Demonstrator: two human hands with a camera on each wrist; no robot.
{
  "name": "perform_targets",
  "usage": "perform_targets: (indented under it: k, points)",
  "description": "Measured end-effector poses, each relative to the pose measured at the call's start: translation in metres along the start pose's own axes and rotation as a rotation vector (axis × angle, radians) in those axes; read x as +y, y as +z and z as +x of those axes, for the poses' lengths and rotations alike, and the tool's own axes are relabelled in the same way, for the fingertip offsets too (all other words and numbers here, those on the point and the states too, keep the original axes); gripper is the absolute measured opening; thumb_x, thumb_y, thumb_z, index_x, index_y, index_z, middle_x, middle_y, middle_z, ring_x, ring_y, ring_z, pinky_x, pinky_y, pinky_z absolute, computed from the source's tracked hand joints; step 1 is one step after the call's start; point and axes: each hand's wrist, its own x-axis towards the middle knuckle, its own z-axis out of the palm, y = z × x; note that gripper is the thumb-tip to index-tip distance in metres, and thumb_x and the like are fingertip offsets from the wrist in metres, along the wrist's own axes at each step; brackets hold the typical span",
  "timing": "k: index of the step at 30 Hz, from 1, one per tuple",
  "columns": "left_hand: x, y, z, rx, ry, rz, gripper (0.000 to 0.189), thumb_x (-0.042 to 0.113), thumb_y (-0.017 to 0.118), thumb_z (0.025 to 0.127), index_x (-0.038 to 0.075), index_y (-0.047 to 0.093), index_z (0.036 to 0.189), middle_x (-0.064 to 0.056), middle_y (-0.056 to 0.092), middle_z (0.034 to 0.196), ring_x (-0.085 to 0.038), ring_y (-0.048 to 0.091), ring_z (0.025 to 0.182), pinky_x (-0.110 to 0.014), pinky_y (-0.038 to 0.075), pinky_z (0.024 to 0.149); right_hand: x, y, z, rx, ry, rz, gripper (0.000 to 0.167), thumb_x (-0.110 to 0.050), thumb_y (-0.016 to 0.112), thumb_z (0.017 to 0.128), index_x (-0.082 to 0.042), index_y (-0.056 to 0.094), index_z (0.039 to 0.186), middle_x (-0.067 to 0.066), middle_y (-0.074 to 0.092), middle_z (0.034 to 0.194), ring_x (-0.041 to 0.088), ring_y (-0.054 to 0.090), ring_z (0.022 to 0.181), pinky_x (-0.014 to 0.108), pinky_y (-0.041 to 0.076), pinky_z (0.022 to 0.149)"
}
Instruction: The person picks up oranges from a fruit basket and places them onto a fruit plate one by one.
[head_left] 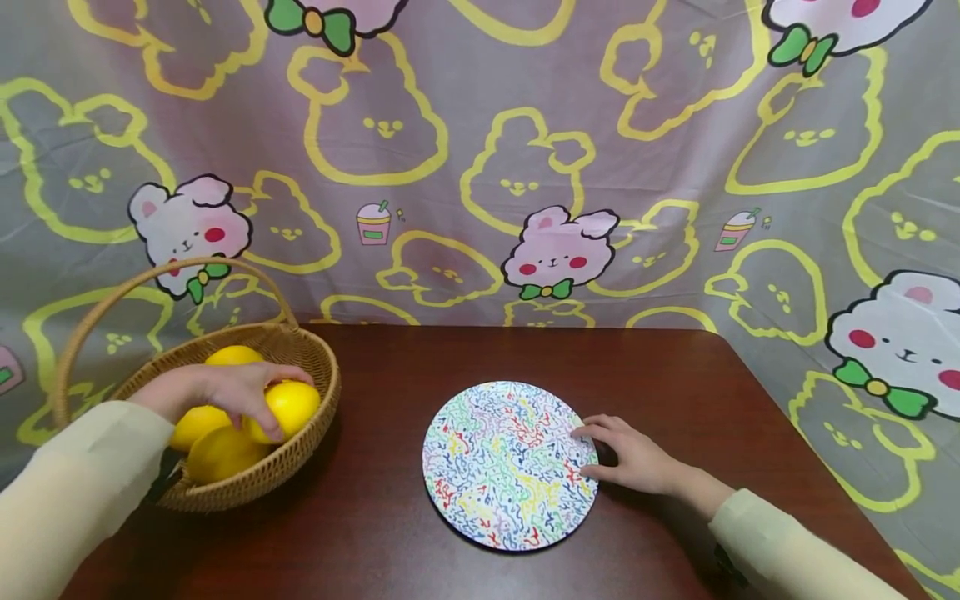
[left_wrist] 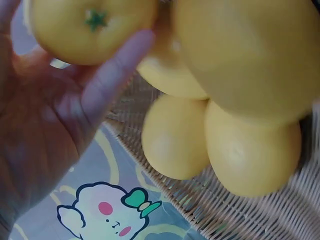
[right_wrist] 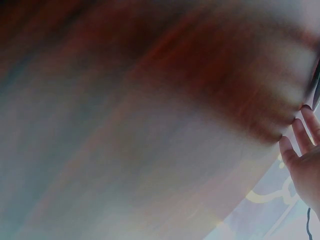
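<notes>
Fingers and thumb of my left hand point(head_left: 238, 389) curl round a yellow fruit point(head_left: 296, 403), right side of the basket point(head_left: 331, 393); an even grip should suit its roundness. My right hand point(head_left: 632, 457): fingers spread, tips at the right edge of the patterned disc point(head_left: 508, 467); light contact should avoid shifting it.

The disc point(head_left: 510, 467) is white (squiggled in multicolour), the fruit point(head_left: 298, 407) yellow.
</notes>
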Motion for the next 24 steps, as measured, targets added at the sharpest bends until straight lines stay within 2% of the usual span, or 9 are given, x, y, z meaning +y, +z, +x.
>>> perform_targets:
  k: [6, 12, 19, 24]
  points:
    - [0.002, -0.001, -0.005, 0.039, 0.035, 0.016, 0.086, 0.017, 0.079, 0.072, 0.005, 0.035, 0.145, -0.014, 0.047, 0.112, -0.025, 0.053, 0.089, -0.042, 0.054, 0.063, -0.001, 0.0, -0.001, 0.004, 0.006, -0.001, 0.055, -0.056, 0.067, 0.084, -0.024, 0.059, 0.128, 0.004, 0.052, 0.129, 0.026, 0.047, 0.116, 0.052, 0.045, 0.09]
    - [0.005, -0.009, -0.012, 0.088, 0.09, 0.016, 0.084, 0.021, 0.075, 0.073, 0.006, 0.034, 0.144, -0.012, 0.051, 0.106, -0.026, 0.054, 0.084, -0.041, 0.051, 0.062, -0.001, 0.0, 0.0, 0.006, 0.015, 0.0, 0.054, -0.056, 0.067, 0.084, -0.025, 0.059, 0.128, 0.004, 0.052, 0.129, 0.027, 0.047, 0.117, 0.053, 0.045, 0.091]
    - [0.017, -0.014, -0.021, 0.153, 0.144, 0.015, 0.083, 0.021, 0.076, 0.075, 0.006, 0.034, 0.145, -0.012, 0.051, 0.111, -0.026, 0.054, 0.084, -0.04, 0.049, 0.061, -0.002, -0.001, 0.0, 0.006, 0.015, -0.001, 0.054, -0.055, 0.068, 0.085, -0.024, 0.059, 0.128, 0.005, 0.051, 0.129, 0.027, 0.047, 0.117, 0.053, 0.045, 0.09]
    - [0.026, -0.016, -0.024, 0.182, 0.177, 0.041, 0.084, 0.02, 0.077, 0.074, 0.006, 0.034, 0.145, -0.015, 0.05, 0.113, -0.027, 0.055, 0.078, -0.039, 0.05, 0.058, -0.003, 0.0, 0.0, 0.01, 0.008, -0.005, 0.054, -0.054, 0.068, 0.085, -0.023, 0.059, 0.128, 0.005, 0.052, 0.129, 0.027, 0.047, 0.117, 0.053, 0.045, 0.09]
